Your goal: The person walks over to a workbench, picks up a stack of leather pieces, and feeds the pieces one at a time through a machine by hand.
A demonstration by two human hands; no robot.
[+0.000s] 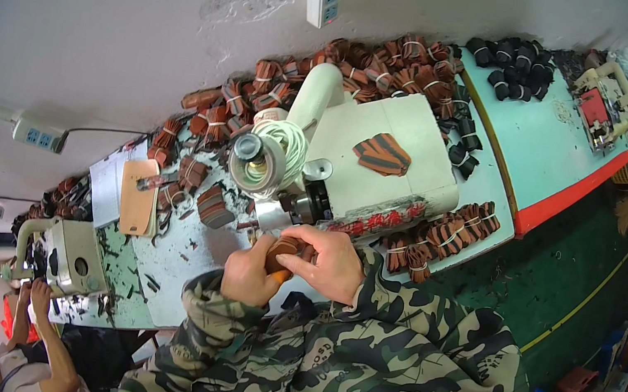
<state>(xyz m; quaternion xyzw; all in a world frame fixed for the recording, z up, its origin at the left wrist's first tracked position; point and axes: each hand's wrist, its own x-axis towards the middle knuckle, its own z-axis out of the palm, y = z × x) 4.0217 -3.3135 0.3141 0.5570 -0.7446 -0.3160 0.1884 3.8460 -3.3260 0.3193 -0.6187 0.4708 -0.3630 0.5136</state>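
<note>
My left hand (250, 273) and my right hand (328, 264) meet in front of the machine, fingers closed on a small brown leather-like piece (287, 249). A bit of orange (280, 276), perhaps a tool's handle, shows under the left fingers; the rest of it is hidden. Just beyond my hands is the sewing machine (380, 128), cream-coloured, with a coil of white cord (286, 149) at its thread end. On its flat top lies a fan of brown and grey striped pieces (383, 154). Another small striped stack (216, 206) rests on the table to the left of my hands.
Tied brown bundles (372, 59) line the wall, and more (448, 236) lie along the right front edge. Black bundles (514, 63) sit on the far right table. A tan board (138, 197) lies left. At lower left a person (39, 349) works at another machine (72, 258).
</note>
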